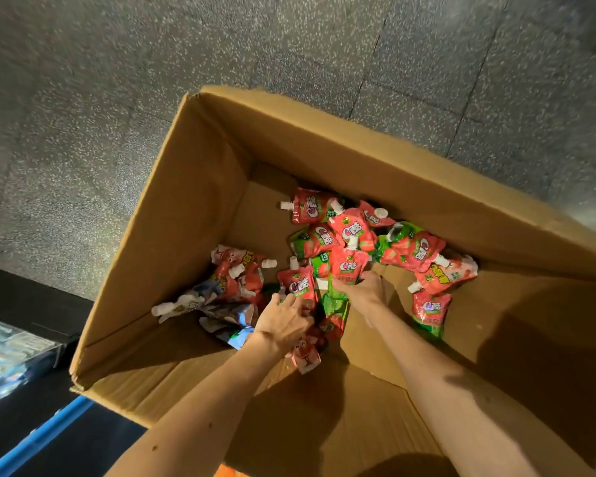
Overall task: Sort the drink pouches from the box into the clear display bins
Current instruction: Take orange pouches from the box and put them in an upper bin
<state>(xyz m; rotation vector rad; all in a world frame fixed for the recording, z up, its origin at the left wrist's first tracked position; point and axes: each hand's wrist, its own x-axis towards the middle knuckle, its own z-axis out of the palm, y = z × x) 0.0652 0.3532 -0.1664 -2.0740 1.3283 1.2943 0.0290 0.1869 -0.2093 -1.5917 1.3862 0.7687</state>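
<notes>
both arms reach down into box (159,208) on floor (117,98) (walls deep, so reach comes from above). drink pouches (344,232) lie loose on box bottom: red ones mostly at 1 o'clock of hands, blue-white pouches (221,311) at 9 o'clock. left hand (283,325): fingers spread on red pouch (298,284), likely raking it closer. right hand (362,289): fingers curled, pinching red-green pouch (346,268) by lower edge, likely to lift it. colours mixed, so picked singly. clear bins: cannot tell; blurred pale thing (7,349) at 8 o'clock edge.
</notes>
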